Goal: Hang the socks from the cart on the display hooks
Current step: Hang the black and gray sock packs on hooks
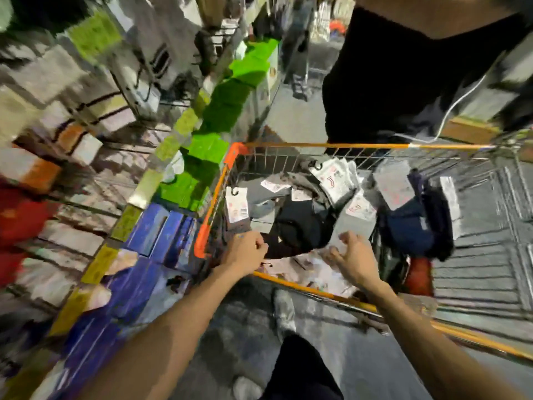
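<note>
Socks sit piled in the cart, soft and light, so grab the stiff card tag by its hook. Left hand and right hand are both curled over the pile; too blurry to tell if either holds anything.

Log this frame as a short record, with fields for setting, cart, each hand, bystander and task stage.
setting: shop aisle, with blurred shelving of green and blue packs on the left
cart: orange-rimmed wire cart holding loose white-labelled sock packs
left: left hand at the cart's near left corner, fingers curled beside a black sock pack; grip unclear
right: right hand inside the cart, fingers curled; grip unclear
bystander: person in black at the cart's far side
stage: picking from the cart; nothing lifted toward hooks
</note>
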